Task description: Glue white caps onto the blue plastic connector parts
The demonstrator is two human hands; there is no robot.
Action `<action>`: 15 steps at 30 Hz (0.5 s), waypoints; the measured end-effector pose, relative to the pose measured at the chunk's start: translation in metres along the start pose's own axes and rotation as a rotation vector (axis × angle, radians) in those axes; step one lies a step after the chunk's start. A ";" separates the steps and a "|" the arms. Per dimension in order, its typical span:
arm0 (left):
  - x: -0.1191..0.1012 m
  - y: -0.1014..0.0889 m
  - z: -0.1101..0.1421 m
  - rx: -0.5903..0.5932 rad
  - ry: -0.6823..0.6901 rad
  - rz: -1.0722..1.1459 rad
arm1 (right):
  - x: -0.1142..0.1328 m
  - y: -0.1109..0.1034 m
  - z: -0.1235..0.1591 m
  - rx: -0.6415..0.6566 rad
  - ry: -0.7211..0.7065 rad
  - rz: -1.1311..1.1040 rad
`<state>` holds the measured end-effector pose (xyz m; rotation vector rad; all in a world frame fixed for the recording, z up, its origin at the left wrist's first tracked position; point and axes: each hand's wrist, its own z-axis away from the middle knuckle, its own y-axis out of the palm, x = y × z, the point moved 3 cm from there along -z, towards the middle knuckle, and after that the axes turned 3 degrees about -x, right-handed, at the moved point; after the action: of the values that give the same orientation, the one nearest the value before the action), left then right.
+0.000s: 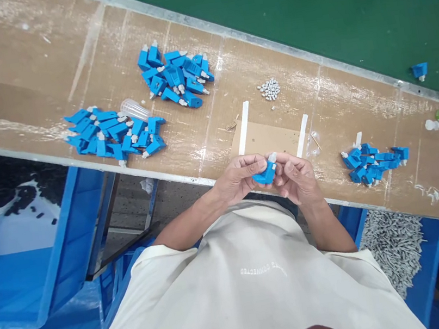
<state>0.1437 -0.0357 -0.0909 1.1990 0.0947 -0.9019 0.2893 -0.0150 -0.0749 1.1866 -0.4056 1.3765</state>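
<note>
1. A worker in a white shirt (pixel 253 280) holds one blue piece (pixel 263 176) with a pale grey tip (pixel 272 157) in front of the torso, at the near edge of a brown worktop (pixel 198 134).
2. The left hand (pixel 235 181) has its fingers closed on the blue piece, thumb laid along the upper side and the other fingers curled beneath.
3. The right hand (pixel 302 182) meets the piece from the other side, its fingers bent and slightly parted, near the grey tip; the fingertips are partly hidden, so whether they pinch it or merely touch it cannot be told.
4. Just beyond the hands, two white strips (pixel 243 128) (pixel 302 135) flank a cardboard sheet (pixel 271 136), with a small heap of grey bits (pixel 269 90) farther out.
5. Two clusters of blue pieces, one farther out (pixel 177 77) and one nearer (pixel 111 132), lie on the worktop to the left; a third cluster (pixel 371 162) sits to the right.
6. Below the worktop at right, a blue bin (pixel 429 259) holds many grey parts (pixel 395 248).
</note>
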 end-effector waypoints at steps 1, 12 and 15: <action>0.000 0.001 0.001 0.005 -0.006 0.005 | 0.001 0.000 0.001 0.002 -0.006 -0.010; 0.004 0.000 0.006 -0.008 -0.027 0.042 | -0.001 0.000 0.008 -0.043 0.024 0.025; 0.009 0.002 0.007 -0.010 -0.026 0.021 | -0.002 0.003 0.009 -0.039 0.028 0.084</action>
<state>0.1479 -0.0459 -0.0913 1.1765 0.0654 -0.8972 0.2896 -0.0236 -0.0716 1.1284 -0.4649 1.4500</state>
